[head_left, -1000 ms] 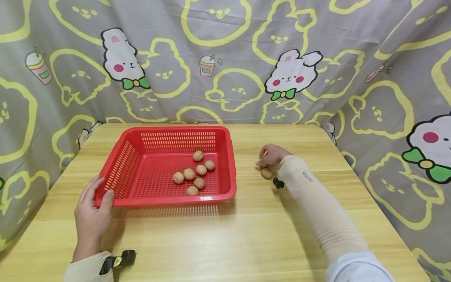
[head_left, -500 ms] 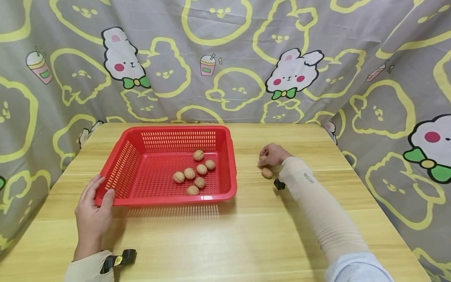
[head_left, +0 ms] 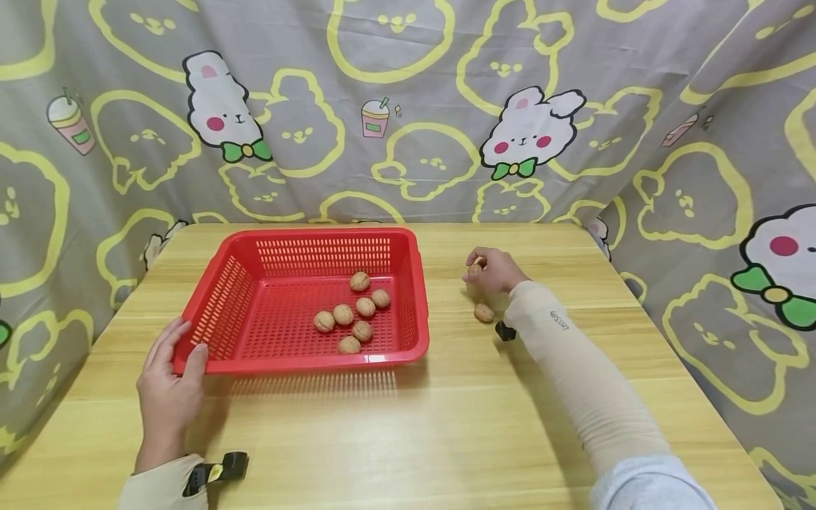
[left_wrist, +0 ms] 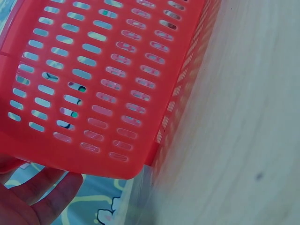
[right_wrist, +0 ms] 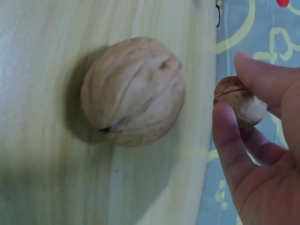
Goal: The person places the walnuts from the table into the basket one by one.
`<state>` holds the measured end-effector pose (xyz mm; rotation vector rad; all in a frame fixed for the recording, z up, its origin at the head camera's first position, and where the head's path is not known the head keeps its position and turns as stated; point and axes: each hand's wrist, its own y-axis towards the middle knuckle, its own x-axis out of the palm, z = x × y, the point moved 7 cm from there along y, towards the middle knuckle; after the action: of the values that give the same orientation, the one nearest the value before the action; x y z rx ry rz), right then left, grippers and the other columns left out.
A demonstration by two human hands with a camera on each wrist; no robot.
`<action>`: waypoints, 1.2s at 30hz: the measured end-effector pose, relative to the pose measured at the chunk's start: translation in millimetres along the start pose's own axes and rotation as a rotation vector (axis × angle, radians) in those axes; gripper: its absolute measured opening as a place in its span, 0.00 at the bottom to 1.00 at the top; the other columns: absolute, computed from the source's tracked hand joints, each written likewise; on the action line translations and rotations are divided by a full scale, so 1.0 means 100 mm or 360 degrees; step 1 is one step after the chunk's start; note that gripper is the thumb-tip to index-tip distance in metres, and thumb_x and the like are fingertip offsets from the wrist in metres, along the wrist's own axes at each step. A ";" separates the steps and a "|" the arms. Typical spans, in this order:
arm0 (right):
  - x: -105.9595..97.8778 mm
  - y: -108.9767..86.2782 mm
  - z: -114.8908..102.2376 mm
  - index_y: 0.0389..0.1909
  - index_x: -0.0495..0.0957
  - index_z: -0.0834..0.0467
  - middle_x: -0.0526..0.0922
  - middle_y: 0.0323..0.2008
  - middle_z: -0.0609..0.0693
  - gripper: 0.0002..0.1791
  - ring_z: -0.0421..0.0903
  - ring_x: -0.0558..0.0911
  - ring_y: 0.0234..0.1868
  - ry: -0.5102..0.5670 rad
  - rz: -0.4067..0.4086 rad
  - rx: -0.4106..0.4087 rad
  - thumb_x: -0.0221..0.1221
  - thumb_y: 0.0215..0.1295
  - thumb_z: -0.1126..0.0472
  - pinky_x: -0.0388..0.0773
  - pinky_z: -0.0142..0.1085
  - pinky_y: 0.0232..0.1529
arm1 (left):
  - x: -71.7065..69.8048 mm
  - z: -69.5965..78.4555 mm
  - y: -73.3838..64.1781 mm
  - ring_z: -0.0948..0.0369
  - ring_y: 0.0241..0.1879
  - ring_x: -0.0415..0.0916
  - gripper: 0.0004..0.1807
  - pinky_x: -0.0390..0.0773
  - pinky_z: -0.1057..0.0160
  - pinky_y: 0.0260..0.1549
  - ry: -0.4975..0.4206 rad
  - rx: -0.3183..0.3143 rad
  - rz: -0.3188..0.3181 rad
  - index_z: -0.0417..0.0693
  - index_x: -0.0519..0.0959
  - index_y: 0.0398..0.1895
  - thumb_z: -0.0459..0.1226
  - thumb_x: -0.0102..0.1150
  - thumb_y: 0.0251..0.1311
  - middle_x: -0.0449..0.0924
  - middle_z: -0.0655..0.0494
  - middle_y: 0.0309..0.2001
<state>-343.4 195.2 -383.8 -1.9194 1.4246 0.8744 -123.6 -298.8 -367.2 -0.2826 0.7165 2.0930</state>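
Note:
A red plastic basket (head_left: 280,365) with slotted walls stands at the left of the table in the head view. My left hand (head_left: 171,397) grips its near left corner, thumb on the rim and fingers along the outer side. Several walnuts (head_left: 343,314) lie on the basket's floor, towards its right half. To the right of the basket, my right hand (head_left: 497,270) pinches one walnut (right_wrist: 241,104) between thumb and fingers, above the table. Another walnut (right_wrist: 133,91) rests on the wood below and nearer than that hand.
The wooden table (head_left: 357,439) reaches back to a grey patterned curtain (head_left: 421,106), which also hangs at both sides. Each wrist wears a small black camera; the left one (head_left: 234,465) sits above the table's near part.
My right hand has taken hold of a walnut and lifted it slightly up and away from the table. The left hand and the basket stay in place.

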 end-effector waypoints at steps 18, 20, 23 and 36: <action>-0.26 0.02 -0.49 0.52 0.74 0.59 0.78 0.46 0.58 0.17 0.54 0.80 0.42 0.0099 0.0130 -0.0208 0.61 0.62 0.65 0.78 0.43 0.42 | 0.00 -0.01 0.00 0.66 0.64 0.63 0.23 0.65 0.78 0.56 -0.0007 -0.0035 -0.0008 0.40 0.73 0.63 0.35 0.54 0.66 0.67 0.56 0.68; -0.26 0.01 -0.55 0.53 0.75 0.59 0.78 0.48 0.57 0.18 0.54 0.80 0.44 0.0134 0.0126 -0.0218 0.61 0.62 0.65 0.79 0.44 0.44 | 0.00 0.00 0.00 0.66 0.64 0.63 0.23 0.65 0.78 0.56 -0.0006 -0.0036 -0.0011 0.40 0.73 0.63 0.35 0.54 0.66 0.67 0.56 0.68; -0.25 -0.01 -0.64 0.56 0.74 0.59 0.76 0.53 0.57 0.20 0.55 0.79 0.48 0.0218 0.0104 -0.0222 0.60 0.63 0.66 0.78 0.44 0.47 | 0.00 0.00 -0.01 0.65 0.65 0.63 0.23 0.65 0.77 0.56 0.0003 -0.0053 -0.0020 0.41 0.72 0.64 0.35 0.53 0.66 0.66 0.58 0.68; -0.17 0.05 -0.95 0.57 0.76 0.61 0.77 0.55 0.55 0.21 0.51 0.80 0.48 0.0596 0.0149 -0.0277 0.62 0.61 0.67 0.79 0.41 0.50 | 0.00 -0.04 0.00 0.64 0.66 0.62 0.24 0.64 0.76 0.57 0.0000 -0.0077 -0.0039 0.43 0.71 0.65 0.36 0.53 0.67 0.65 0.61 0.69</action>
<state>-336.5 130.2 -312.1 -2.2519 1.7126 0.7252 -124.3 -300.7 -370.2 -0.3168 0.6601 2.0894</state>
